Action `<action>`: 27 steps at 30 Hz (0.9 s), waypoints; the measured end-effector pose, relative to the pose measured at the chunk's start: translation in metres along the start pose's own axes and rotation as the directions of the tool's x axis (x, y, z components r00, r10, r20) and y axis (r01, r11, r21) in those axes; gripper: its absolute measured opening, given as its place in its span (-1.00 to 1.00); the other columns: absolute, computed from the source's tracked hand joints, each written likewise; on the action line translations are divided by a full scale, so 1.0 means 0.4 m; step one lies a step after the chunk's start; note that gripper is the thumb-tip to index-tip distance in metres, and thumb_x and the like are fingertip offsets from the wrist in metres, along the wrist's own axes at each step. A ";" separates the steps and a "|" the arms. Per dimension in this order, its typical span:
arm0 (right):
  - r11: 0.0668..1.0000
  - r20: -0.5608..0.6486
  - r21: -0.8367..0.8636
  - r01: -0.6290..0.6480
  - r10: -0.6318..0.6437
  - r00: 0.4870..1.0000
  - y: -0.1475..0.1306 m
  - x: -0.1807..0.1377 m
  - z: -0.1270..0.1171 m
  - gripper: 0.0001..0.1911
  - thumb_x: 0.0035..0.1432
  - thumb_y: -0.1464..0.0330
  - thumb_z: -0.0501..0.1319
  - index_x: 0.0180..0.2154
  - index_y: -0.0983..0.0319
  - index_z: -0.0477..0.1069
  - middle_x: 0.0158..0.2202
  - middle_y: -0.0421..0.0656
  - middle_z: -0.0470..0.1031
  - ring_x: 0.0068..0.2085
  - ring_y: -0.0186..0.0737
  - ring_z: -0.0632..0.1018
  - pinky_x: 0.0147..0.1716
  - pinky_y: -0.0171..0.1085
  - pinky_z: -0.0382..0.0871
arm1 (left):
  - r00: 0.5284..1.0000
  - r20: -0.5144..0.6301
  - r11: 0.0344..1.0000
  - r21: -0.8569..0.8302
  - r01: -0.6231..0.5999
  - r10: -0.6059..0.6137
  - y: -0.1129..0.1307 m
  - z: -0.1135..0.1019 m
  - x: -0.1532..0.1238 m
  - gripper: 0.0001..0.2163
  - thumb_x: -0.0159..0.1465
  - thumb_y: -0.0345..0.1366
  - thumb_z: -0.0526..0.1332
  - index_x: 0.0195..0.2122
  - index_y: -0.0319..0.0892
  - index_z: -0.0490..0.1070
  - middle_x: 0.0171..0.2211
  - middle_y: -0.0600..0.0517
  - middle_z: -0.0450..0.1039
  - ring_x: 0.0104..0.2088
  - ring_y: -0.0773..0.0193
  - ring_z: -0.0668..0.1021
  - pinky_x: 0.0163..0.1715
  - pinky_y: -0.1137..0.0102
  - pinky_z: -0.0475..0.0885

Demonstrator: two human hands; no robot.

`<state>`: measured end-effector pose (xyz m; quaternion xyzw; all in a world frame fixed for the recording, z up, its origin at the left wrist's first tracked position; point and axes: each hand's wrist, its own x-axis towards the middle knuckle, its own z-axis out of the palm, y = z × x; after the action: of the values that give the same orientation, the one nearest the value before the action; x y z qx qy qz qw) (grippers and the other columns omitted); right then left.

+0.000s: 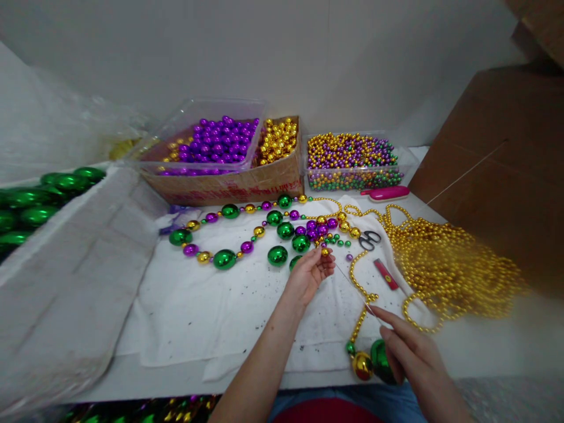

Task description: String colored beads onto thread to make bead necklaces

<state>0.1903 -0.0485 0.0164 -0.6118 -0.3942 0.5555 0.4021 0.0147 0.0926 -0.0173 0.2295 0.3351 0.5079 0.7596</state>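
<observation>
My left hand [311,273] is closed, its fingertips pinching a gold bead [325,252] beside a pile of purple beads [312,225] and large green beads [277,255]. My right hand [412,343] is closed around a long thin needle [365,301], whose far end points toward my left hand. Just left of the right hand hang a large green bead [381,359], a gold bead [362,365] and a small green bead [350,347], in line with a gold bead string [359,324]. A finished-looking loop of mixed beads [224,259] lies on the white cloth [176,317].
Behind stand a cardboard box [229,187] of purple and gold beads and a clear bin [356,176] of small mixed beads. Scissors [369,239], a red-handled tool [388,192] and a red lighter-like piece [386,274] lie right, near heaped gold strings [458,270]. Large green beads [39,214] fill a box left.
</observation>
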 end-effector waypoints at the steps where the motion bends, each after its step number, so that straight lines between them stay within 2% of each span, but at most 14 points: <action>1: 1.000 0.010 -0.008 0.004 -0.004 1.000 0.001 0.003 0.000 -0.39 0.17 0.06 0.08 0.09 0.35 0.33 -0.75 -0.37 0.06 -0.68 -0.41 0.12 -0.69 -0.41 -0.02 | 1.000 0.017 1.000 0.017 -0.002 0.002 0.002 0.000 -0.002 -0.82 0.18 -0.27 0.25 -0.28 -0.30 0.47 -0.40 -0.02 0.47 -0.44 0.38 0.50 -0.40 0.48 0.40; 6: 0.995 0.078 -0.070 0.073 -0.067 0.995 -0.005 0.051 0.018 -0.49 0.22 0.11 0.03 0.04 0.35 0.31 -0.72 -0.37 0.10 -0.67 -0.40 0.17 -0.66 -0.40 0.01 | 0.989 0.141 0.975 0.222 0.003 -0.035 0.013 0.034 -0.021 -0.84 0.14 -0.26 0.29 -0.32 -0.25 0.49 -0.30 -0.02 0.47 -0.36 0.35 0.49 -0.34 0.42 0.39; 9: 0.975 0.122 -0.124 0.186 -0.171 0.978 -0.035 0.089 0.021 -0.57 0.23 0.15 0.04 0.01 0.29 0.30 -0.66 -0.33 0.22 -0.61 -0.36 0.28 -0.60 -0.37 0.12 | 0.980 0.199 0.935 0.345 -0.086 0.016 0.039 0.080 -0.045 -0.87 0.14 -0.28 0.29 -0.35 -0.23 0.52 -0.23 -0.04 0.48 -0.28 0.31 0.49 -0.27 0.39 0.38; 10: 0.961 0.144 -0.154 0.228 -0.206 0.968 -0.053 0.098 0.016 -0.58 0.23 0.16 0.05 0.02 0.25 0.29 -0.58 -0.27 0.33 -0.54 -0.32 0.36 -0.55 -0.36 0.19 | 0.975 0.215 0.915 0.377 -0.142 0.062 0.052 0.096 -0.055 -0.87 0.16 -0.27 0.27 -0.35 -0.22 0.53 -0.20 -0.05 0.48 -0.24 0.29 0.49 -0.24 0.39 0.37; 12: 0.923 0.160 -0.216 0.318 -0.288 0.944 -0.096 0.109 0.002 -0.58 0.22 0.15 0.06 0.06 0.17 0.28 -0.30 -0.13 0.48 -0.27 -0.20 0.48 -0.41 -0.30 0.31 | 0.952 0.257 0.853 0.446 -0.270 0.167 0.085 0.126 -0.079 -0.85 0.20 -0.27 0.22 -0.34 -0.20 0.54 -0.14 -0.05 0.48 -0.14 0.25 0.47 -0.17 0.37 0.36; 14: 0.874 0.162 -0.252 0.415 -0.385 0.909 -0.146 0.113 -0.010 -0.59 0.23 0.15 0.06 0.07 0.11 0.32 -0.03 -0.07 0.43 -0.04 -0.11 0.44 -0.28 -0.25 0.34 | 0.916 0.321 0.769 0.513 -0.383 0.242 0.118 0.152 -0.102 -0.85 0.23 -0.28 0.19 -0.35 -0.19 0.55 -0.10 -0.05 0.46 -0.08 0.23 0.45 -0.10 0.36 0.33; 16: 0.836 0.195 -0.224 0.501 -0.465 0.863 -0.193 0.117 -0.010 -0.62 0.23 0.18 0.08 0.06 0.08 0.34 0.05 -0.10 0.39 0.00 -0.12 0.41 -0.20 -0.21 0.34 | 0.875 0.380 0.699 0.537 -0.472 0.298 0.144 0.175 -0.121 -0.86 0.23 -0.31 0.19 -0.35 -0.17 0.55 -0.12 -0.04 0.47 -0.06 0.24 0.45 -0.05 0.34 0.32; 19: 0.845 0.327 -0.108 0.524 -0.467 0.821 -0.239 0.127 0.015 -0.66 0.21 0.27 0.13 0.04 0.08 0.36 -0.10 -0.13 0.48 -0.15 -0.23 0.47 -0.24 -0.26 0.34 | 0.817 0.385 0.641 0.507 -0.576 0.429 0.173 0.202 -0.137 -0.86 0.23 -0.32 0.19 -0.36 -0.14 0.55 -0.17 -0.01 0.49 -0.09 0.26 0.46 -0.01 0.32 0.31; 22: 0.889 0.460 -0.038 0.455 -0.389 0.798 -0.246 0.135 0.051 -0.81 0.21 0.31 0.14 -0.18 0.18 0.47 -0.38 -0.19 0.49 -0.35 -0.34 0.46 -0.41 -0.37 0.27 | 0.776 0.324 0.648 0.426 -0.631 0.542 0.197 0.210 -0.150 -0.86 0.24 -0.30 0.19 -0.37 -0.13 0.54 -0.22 0.01 0.49 -0.10 0.27 0.47 -0.02 0.34 0.33; 24: 0.919 0.493 0.024 0.394 -0.354 0.795 -0.238 0.131 0.078 -0.83 0.21 0.30 0.15 -0.27 0.22 0.48 -0.55 -0.24 0.42 -0.49 -0.40 0.40 -0.54 -0.41 0.17 | 0.787 0.304 0.707 0.347 -0.617 0.537 0.204 0.199 -0.163 -0.84 0.24 -0.23 0.18 -0.27 -0.11 0.53 -0.18 0.00 0.48 -0.12 0.26 0.47 -0.05 0.34 0.35; 25: 0.930 0.482 0.081 0.360 -0.352 0.803 -0.234 0.125 0.092 -0.83 0.21 0.30 0.15 -0.28 0.23 0.46 -0.62 -0.28 0.37 -0.56 -0.43 0.34 -0.59 -0.42 0.10 | 0.805 0.314 0.748 0.309 -0.588 0.503 0.204 0.190 -0.170 -0.79 0.23 -0.18 0.19 -0.16 -0.08 0.50 -0.12 -0.01 0.46 -0.11 0.25 0.47 -0.05 0.33 0.36; 27: 0.931 0.420 0.238 0.278 -0.356 0.835 -0.229 0.109 0.122 -0.83 0.22 0.28 0.13 -0.29 0.22 0.43 -0.71 -0.34 0.28 -0.66 -0.46 0.21 -0.67 -0.42 -0.03 | 0.850 0.381 0.835 0.270 -0.479 0.364 0.192 0.162 -0.186 -0.55 0.17 -0.10 0.24 0.10 -0.01 0.31 -0.01 -0.05 0.40 -0.10 0.21 0.47 -0.06 0.30 0.36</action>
<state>0.1416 0.0282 0.0830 -0.3544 -0.5254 0.6397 0.4348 -0.0038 0.0522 0.0996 0.5095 0.2361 0.5522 0.6162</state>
